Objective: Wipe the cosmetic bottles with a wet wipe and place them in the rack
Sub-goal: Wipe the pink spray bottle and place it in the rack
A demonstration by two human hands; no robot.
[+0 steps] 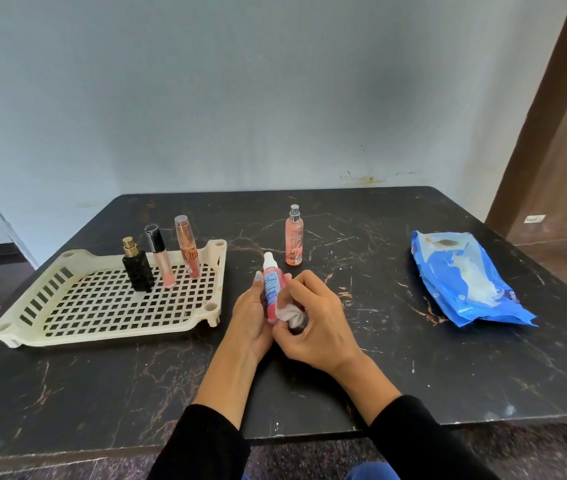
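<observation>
Two hands meet in the middle of the table (413, 375), and you see it all from your head camera. Your left hand (251, 317) wraps around a small pink bottle (271, 289) with a white cap. The bottle points up and a little away from you. Your right hand (316, 323) pinches a scrunched white wipe (289, 315) against the low part of the bottle.

The rack (109, 306) sits just to the left of your hands, so your left hand is the nearer one for putting the bottle in. I think you should keep the bottle standing tall when you move it that way.

Three things already stand at the back of the rack: a black bottle (137, 268), a tube with a black cap (160, 256), and a pink tube (188, 251). One more spray bottle (293, 239), tall and see-through pink, waits on the table behind your hands.

The rack is cream plastic with square holes. The table is dark, shiny stone with gold lines. A crinkly blue wipe pack (465, 278) lies far to the right.
</observation>
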